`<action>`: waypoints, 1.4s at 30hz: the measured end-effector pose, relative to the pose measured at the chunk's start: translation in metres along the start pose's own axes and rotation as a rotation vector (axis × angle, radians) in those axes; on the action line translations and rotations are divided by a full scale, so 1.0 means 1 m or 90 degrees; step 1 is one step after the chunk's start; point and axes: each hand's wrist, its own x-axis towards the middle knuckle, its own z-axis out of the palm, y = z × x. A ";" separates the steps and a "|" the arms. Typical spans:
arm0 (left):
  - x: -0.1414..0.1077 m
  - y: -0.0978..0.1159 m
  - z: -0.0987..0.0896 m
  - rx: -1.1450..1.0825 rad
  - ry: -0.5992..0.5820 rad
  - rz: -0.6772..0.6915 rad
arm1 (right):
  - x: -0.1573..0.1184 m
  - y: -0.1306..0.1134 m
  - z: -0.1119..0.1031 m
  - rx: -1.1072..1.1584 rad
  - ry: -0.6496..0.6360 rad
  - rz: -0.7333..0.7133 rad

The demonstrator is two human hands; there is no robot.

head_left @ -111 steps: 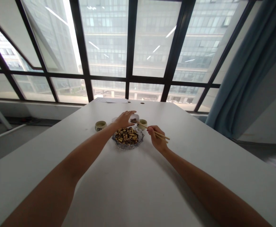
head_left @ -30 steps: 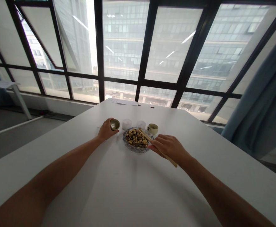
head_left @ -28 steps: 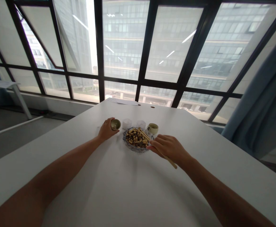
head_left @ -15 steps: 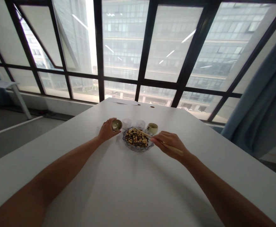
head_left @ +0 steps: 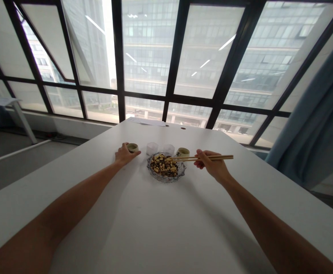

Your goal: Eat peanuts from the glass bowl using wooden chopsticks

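My left hand [head_left: 124, 155] is wrapped round a small greenish teacup [head_left: 133, 148], which stands upright on the white table. In my right hand [head_left: 210, 164] is a pair of wooden chopsticks [head_left: 222, 157], held nearly level and pointing left. Their tips reach over a scalloped clear glass bowl [head_left: 167, 180]. Mixed nuts and seeds [head_left: 163, 165] fill this bowl. Whether the tips grip any piece is too small to make out. Behind the bowl's right side stands a second greenish cup [head_left: 183, 152] with dark marks on it.
Two clear plastic cups, a left one [head_left: 152, 148] and a right one [head_left: 169, 149], stand just behind the glass bowl. Papers [head_left: 148, 122] lie at the far edge of the white table [head_left: 160, 228], below large windows. A blue curtain [head_left: 312, 125] hangs at the right.
My left hand has moved slightly left, and its cup has gone from tilted to upright. My right hand has shifted right and turned the chopsticks from slanting to nearly level.
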 end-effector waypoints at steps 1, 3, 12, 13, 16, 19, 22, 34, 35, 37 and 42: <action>0.001 0.002 -0.002 0.012 0.014 0.023 | 0.000 0.000 -0.001 -0.010 -0.002 -0.002; 0.005 0.007 -0.005 0.034 0.058 0.097 | 0.000 0.000 -0.004 -0.045 -0.007 -0.019; 0.014 0.079 0.006 0.177 -0.105 0.252 | -0.011 -0.018 -0.007 -0.307 -0.103 -0.268; 0.015 0.085 0.009 0.192 -0.134 0.237 | -0.012 -0.020 -0.007 -0.309 -0.110 -0.278; 0.019 0.093 0.017 0.205 -0.189 0.204 | -0.014 -0.022 -0.005 -0.306 -0.118 -0.286; 0.023 0.090 0.021 0.154 -0.165 0.226 | -0.012 -0.021 -0.005 -0.286 -0.104 -0.266; 0.025 0.082 0.021 0.077 -0.077 0.361 | -0.010 -0.015 -0.005 -0.220 -0.051 -0.223; 0.016 0.066 0.011 0.009 -0.027 0.523 | -0.005 -0.005 0.040 -0.159 0.079 -0.299; 0.014 0.067 0.010 0.006 -0.028 0.523 | 0.001 -0.006 0.048 -0.174 0.064 -0.310; 0.011 0.068 0.009 0.004 -0.033 0.518 | 0.015 -0.008 0.065 -0.178 0.031 -0.318; 0.007 0.071 0.007 0.020 -0.042 0.483 | 0.037 -0.009 0.083 -0.163 0.006 -0.241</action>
